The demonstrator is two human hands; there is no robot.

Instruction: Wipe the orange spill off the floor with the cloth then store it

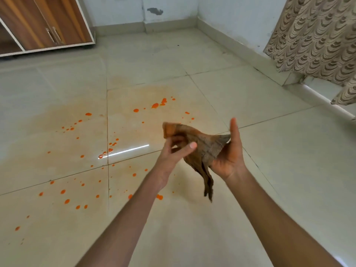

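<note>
A brown, orange-stained cloth (202, 149) hangs in the air between my two hands, above the tiled floor. My left hand (173, 153) pinches its left part between thumb and fingers. My right hand (230, 157) holds the cloth's right corner against its palm, with the fingers pointing up. One end of the cloth dangles down below the hands. The orange spill (109, 150) lies as many scattered drops and a pale orange smear across the floor tiles to the left of and beyond the hands.
A wooden cabinet (44, 24) with doors and an open shelf stands at the far left. A patterned curtain (316, 39) hangs at the right over a raised white sill (317, 97). The room's wall corner (196, 18) is straight ahead.
</note>
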